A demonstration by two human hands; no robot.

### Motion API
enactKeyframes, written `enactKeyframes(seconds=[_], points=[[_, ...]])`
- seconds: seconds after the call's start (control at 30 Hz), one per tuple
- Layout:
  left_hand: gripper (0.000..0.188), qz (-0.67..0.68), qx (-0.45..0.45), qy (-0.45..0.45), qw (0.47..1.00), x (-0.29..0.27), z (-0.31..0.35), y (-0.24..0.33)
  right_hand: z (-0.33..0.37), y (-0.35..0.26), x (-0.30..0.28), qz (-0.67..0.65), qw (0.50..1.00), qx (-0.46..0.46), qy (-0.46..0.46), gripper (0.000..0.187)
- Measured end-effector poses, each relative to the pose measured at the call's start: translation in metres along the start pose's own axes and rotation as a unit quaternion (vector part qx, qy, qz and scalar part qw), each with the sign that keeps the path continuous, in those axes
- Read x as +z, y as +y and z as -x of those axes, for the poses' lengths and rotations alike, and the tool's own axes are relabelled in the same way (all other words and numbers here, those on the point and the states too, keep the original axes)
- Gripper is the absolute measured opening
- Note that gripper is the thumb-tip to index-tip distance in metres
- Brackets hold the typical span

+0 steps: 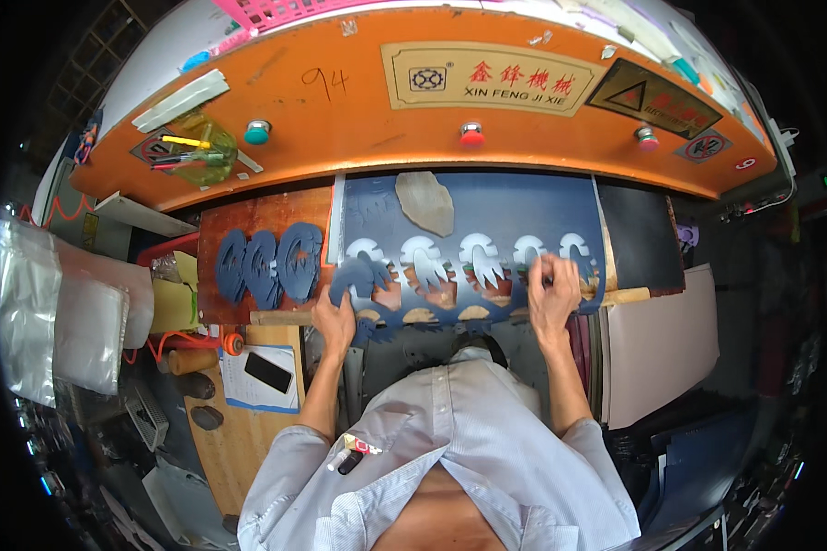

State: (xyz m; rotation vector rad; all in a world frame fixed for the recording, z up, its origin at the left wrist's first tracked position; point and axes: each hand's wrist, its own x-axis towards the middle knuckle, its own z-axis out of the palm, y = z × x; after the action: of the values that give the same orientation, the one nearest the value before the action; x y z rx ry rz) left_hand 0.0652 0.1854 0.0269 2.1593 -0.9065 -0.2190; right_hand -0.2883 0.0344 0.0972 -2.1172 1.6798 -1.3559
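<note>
A dark blue sheet (524,204) lies on the machine's bed, with a row of several horseshoe-shaped cut-outs along its near part. At the left end of that row my left hand (334,317) is closed on a few dark blue cut pieces (349,277), slightly blurred. Toward the row's right end, my right hand (553,289) is over the sheet with its fingers pinched together; what they hold, if anything, is hidden. Three stacks of similar dark blue cut pieces (265,268) lie side by side on the reddish-brown board (213,308) to the left.
Across the far side runs an orange machine beam (340,129) with a green button (257,132) and two red ones. An irregular grey-brown piece (424,203) rests on the sheet. At lower left, a phone (268,372) lies on a clipboard; plastic bags (83,321) hang beyond it.
</note>
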Motion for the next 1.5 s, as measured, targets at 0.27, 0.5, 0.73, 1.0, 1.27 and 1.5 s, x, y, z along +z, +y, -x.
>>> enactKeyframes(seconds=[0.27,0.5,0.73,1.0,1.27,1.5], points=[[0.015,0.039,-0.021,-0.011,0.999,-0.036,0.090,-0.032,0.008,-0.096,0.113,-0.014,0.946,-0.049,-0.320,0.075],[0.016,0.035,-0.075,-0.040,0.996,-0.054,0.142,-0.061,-0.025,-0.027,0.057,-0.373,0.770,0.326,-0.403,0.067],[0.017,0.035,-0.084,-0.055,0.994,-0.053,0.131,-0.054,-0.006,-0.012,0.051,-0.061,0.947,-0.050,-0.311,0.072],[0.020,0.054,-0.033,-0.019,0.998,-0.025,0.073,-0.034,-0.040,0.000,0.066,-0.104,0.945,-0.058,-0.305,0.063],[0.016,0.039,0.063,0.055,0.996,0.007,0.013,0.005,-0.155,0.060,-0.002,-0.217,0.953,0.011,0.210,0.007],[0.024,-0.004,0.023,0.027,0.999,0.036,-0.049,0.023,-0.185,0.074,-0.030,-0.195,0.978,-0.005,0.070,0.014]])
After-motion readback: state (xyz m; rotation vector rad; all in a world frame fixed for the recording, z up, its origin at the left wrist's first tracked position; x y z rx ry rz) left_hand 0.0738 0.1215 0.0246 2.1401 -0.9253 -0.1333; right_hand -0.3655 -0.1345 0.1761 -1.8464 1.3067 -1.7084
